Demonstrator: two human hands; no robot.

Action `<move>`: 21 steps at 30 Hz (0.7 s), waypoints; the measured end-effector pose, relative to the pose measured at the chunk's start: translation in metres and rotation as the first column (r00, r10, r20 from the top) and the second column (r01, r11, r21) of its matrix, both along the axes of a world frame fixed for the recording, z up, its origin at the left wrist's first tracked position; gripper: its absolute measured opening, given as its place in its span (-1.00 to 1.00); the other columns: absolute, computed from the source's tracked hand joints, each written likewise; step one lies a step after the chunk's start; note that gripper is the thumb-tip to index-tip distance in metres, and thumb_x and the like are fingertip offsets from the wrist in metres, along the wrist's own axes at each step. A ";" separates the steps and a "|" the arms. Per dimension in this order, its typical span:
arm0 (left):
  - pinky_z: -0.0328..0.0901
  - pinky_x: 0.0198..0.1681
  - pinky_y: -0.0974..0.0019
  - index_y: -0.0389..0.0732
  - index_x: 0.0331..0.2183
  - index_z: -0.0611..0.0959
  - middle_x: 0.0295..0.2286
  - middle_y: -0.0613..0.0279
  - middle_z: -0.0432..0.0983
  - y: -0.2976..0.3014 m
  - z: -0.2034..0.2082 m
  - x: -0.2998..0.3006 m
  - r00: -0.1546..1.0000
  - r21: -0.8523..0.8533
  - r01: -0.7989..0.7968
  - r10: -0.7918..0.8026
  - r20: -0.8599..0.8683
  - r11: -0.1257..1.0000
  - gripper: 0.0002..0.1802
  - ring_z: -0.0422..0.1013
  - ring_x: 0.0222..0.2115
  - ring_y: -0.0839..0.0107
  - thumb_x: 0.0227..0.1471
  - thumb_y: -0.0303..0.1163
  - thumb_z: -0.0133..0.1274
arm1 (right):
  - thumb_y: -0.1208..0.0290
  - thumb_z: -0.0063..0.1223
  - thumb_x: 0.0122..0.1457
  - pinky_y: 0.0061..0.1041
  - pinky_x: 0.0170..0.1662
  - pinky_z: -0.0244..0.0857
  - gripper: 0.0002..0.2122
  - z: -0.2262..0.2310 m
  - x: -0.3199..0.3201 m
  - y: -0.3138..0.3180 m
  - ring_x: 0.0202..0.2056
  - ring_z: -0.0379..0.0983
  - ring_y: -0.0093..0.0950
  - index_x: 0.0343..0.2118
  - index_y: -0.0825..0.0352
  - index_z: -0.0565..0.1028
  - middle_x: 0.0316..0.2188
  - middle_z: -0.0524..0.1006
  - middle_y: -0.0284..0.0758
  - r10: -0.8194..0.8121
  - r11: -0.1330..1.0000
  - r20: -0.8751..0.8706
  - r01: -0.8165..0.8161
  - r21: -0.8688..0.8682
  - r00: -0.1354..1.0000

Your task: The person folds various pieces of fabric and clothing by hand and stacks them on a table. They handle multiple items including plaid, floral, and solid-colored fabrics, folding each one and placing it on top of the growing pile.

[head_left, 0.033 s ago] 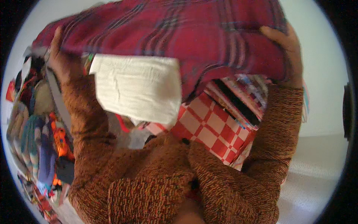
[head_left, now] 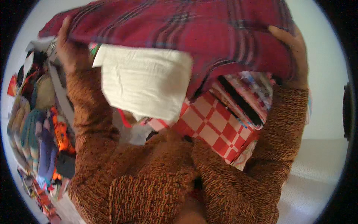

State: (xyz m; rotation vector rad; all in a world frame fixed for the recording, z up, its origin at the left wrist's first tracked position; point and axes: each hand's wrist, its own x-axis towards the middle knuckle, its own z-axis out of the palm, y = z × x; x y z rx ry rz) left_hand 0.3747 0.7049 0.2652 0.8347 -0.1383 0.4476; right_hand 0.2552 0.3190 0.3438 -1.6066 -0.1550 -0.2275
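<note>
A dark red plaid blanket (head_left: 209, 33), folded with grey and black stripes, is raised across the top of the view between both hands. My left hand (head_left: 72, 50) grips its left end, thumb up over the near face. At the other end, my right hand (head_left: 292, 44) is closed round the edge with the thumb on top and the other fingers mostly hidden. Below the blanket, a folded cream cloth (head_left: 145, 80) shows, close to my left forearm; its upper edge is covered. A lower corner of the blanket hangs down beside the cream cloth.
Under the blanket at right lie a red-and-pink checked cloth (head_left: 209, 123) and a stack of folded striped fabrics (head_left: 246, 97). At far left, rolled socks or knits (head_left: 46, 145) and an orange patterned item (head_left: 61, 130) crowd together. A pale wall (head_left: 324, 93) stands at right.
Both hands and the blanket sit slightly further right in view, along with the cloths below. My left hand appears a little higher. Both hands keep their hold.
</note>
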 end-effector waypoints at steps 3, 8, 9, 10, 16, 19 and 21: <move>0.26 -0.03 0.14 -0.29 -0.18 0.52 -0.18 0.08 0.47 -0.010 -0.028 0.019 0.997 0.053 0.053 -0.050 -0.057 0.997 -0.65 0.40 -0.17 0.22 0.05 -0.26 -0.04 | 0.45 0.04 0.00 -0.48 -0.12 0.35 -0.62 -0.011 0.001 -0.011 -0.22 0.47 -0.40 -0.08 0.43 0.36 -0.21 0.48 -0.21 -0.133 0.991 -0.071 0.131 -0.031 0.989; 0.29 -0.06 0.19 -0.26 -0.23 0.52 -0.25 0.13 0.49 -0.044 -0.121 0.028 0.966 -0.234 0.187 -0.222 -0.131 0.954 -0.71 0.41 -0.22 0.25 0.00 -0.32 0.05 | 0.33 0.03 0.06 -0.48 -0.12 0.35 -0.63 -0.040 0.023 -0.064 -0.18 0.44 -0.41 -0.09 0.42 0.39 -0.15 0.45 -0.21 0.094 0.896 0.265 0.034 -0.443 0.960; 0.27 -0.05 0.20 -0.25 -0.22 0.51 -0.25 0.15 0.48 -0.051 -0.139 0.024 0.959 -0.303 0.190 -0.242 -0.144 0.934 -0.72 0.39 -0.20 0.27 -0.02 -0.36 0.07 | 0.25 0.03 0.06 -0.47 -0.14 0.35 -0.63 -0.039 0.026 -0.055 -0.18 0.44 -0.42 -0.12 0.39 0.42 -0.14 0.43 -0.21 0.117 0.829 0.376 0.119 -0.547 0.919; 0.27 -0.05 0.20 -0.24 -0.22 0.50 -0.25 0.16 0.47 -0.059 -0.150 0.013 0.946 -0.348 0.216 -0.284 -0.156 0.912 -0.71 0.39 -0.20 0.27 -0.02 -0.35 0.08 | 0.24 0.03 0.07 -0.47 -0.14 0.35 -0.64 -0.037 0.031 -0.051 -0.18 0.43 -0.42 -0.13 0.37 0.43 -0.13 0.43 -0.21 0.124 0.790 0.417 0.164 -0.590 0.901; 0.27 -0.05 0.18 -0.22 -0.17 0.45 -0.21 0.15 0.42 -0.110 -0.202 -0.050 0.829 -0.533 0.323 -0.506 -0.239 0.782 -0.62 0.36 -0.18 0.23 0.06 -0.17 0.01 | 0.25 0.02 0.09 -0.46 -0.13 0.35 -0.66 -0.011 0.044 -0.032 -0.18 0.43 -0.41 -0.13 0.36 0.44 -0.13 0.43 -0.21 0.101 0.617 0.503 0.343 -0.709 0.859; 0.25 -0.04 0.13 -0.21 -0.16 0.45 -0.20 0.13 0.40 -0.124 -0.193 -0.089 0.664 -0.477 0.403 -0.608 -0.436 0.781 -0.50 0.35 -0.19 0.21 0.10 0.04 -0.13 | 0.25 0.01 0.09 -0.46 -0.13 0.35 -0.66 0.003 0.050 -0.031 -0.19 0.43 -0.41 -0.13 0.36 0.43 -0.13 0.43 -0.21 0.083 0.576 0.511 0.378 -0.725 0.855; 0.27 -0.20 0.19 -0.18 -0.33 0.51 -0.34 0.13 0.46 -0.111 -0.212 -0.101 0.636 -0.252 0.620 -0.664 -0.392 0.743 -0.44 0.37 -0.28 0.28 0.06 0.17 -0.17 | 0.26 0.01 0.09 -0.46 -0.13 0.35 -0.66 0.009 0.061 -0.032 -0.19 0.43 -0.41 -0.13 0.36 0.43 -0.14 0.44 -0.21 0.092 0.580 0.528 0.385 -0.718 0.845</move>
